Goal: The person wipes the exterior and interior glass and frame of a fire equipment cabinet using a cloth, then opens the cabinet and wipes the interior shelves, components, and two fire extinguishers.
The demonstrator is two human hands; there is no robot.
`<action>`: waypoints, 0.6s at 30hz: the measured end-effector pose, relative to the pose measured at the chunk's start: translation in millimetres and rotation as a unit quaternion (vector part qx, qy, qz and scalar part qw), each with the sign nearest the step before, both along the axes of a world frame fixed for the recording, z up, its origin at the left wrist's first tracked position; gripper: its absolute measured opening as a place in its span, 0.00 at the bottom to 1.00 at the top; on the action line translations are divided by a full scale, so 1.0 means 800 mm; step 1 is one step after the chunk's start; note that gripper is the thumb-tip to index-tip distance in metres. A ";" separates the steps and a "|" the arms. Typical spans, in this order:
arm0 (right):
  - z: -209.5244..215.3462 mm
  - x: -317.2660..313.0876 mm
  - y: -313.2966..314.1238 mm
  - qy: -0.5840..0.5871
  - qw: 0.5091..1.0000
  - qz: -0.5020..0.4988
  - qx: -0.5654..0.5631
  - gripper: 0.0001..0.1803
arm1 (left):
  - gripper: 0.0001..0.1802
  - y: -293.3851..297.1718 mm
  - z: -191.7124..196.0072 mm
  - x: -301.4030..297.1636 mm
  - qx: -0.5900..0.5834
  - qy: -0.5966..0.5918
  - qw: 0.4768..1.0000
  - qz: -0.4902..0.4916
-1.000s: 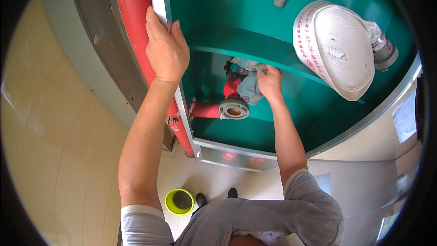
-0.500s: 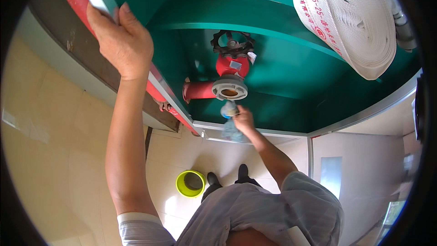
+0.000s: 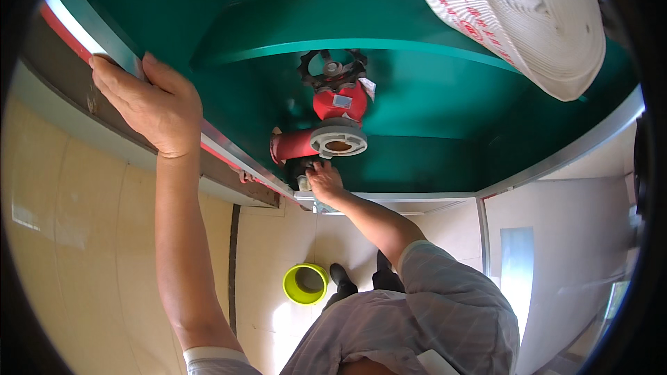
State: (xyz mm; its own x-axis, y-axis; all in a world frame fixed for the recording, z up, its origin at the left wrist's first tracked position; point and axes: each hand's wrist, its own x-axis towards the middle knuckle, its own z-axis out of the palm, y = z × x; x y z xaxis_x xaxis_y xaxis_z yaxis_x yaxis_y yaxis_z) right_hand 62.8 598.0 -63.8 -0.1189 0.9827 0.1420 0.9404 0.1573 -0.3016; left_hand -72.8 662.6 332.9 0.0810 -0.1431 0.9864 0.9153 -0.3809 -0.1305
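Note:
My left hand (image 3: 149, 104) grips the silver edge frame (image 3: 111, 38) of a green fire hose cabinet (image 3: 431, 114), its thumb on the inner side. Low in the cabinet's left corner, my right hand (image 3: 324, 179) is closed on a greyish-blue cloth (image 3: 322, 206). Part of the cloth hangs over the bottom edge; the rest is hidden by the fingers. Just above that hand is a red hydrant valve (image 3: 340, 104) with a grey outlet ring (image 3: 339, 140), a black handwheel (image 3: 333, 69) and a short red pipe (image 3: 295, 144) running left.
A rolled white fire hose (image 3: 514, 21) rests on the cabinet's upper right. On the tiled floor below, a yellow-green bucket (image 3: 306, 283) stands beside my shoes. An open door panel (image 3: 556, 250) is on the right, and a red pipe (image 3: 69, 31) runs along the left outside.
My right hand has moved left with the cloth, from below the outlet ring into the corner under the red pipe. My left hand keeps its grip on the frame. The view has shifted slightly.

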 end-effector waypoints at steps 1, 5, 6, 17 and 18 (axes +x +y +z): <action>-0.003 0.008 -0.006 0.000 1.000 -0.027 0.000 0.13 | 0.29 0.000 0.002 0.001 0.051 0.042 0.997 0.043; -0.020 0.069 -0.031 -0.023 0.995 -0.101 0.002 0.11 | 0.30 -0.036 -0.010 0.022 0.021 0.116 0.992 0.054; -0.027 0.089 -0.040 -0.023 0.991 -0.131 -0.009 0.11 | 0.29 -0.058 -0.014 0.044 -0.029 0.164 0.986 -0.014; -0.034 0.300 -0.149 -0.085 0.937 -0.335 -0.058 0.15 | 0.27 -0.041 -0.042 0.144 -0.198 0.304 0.906 -0.217; -0.035 0.314 -0.159 -0.051 0.922 -0.377 -0.067 0.16 | 0.29 -0.043 -0.047 0.146 -0.173 0.296 0.917 -0.206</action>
State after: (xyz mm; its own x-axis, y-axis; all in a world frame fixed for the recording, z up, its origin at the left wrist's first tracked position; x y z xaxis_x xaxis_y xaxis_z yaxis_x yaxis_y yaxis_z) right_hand 314.3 470.4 -91.5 0.5992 0.7997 0.0390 0.7921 -0.5851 -0.1740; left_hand 44.2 628.2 295.3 0.6264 0.0309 0.7788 0.4927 -0.7900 -0.3649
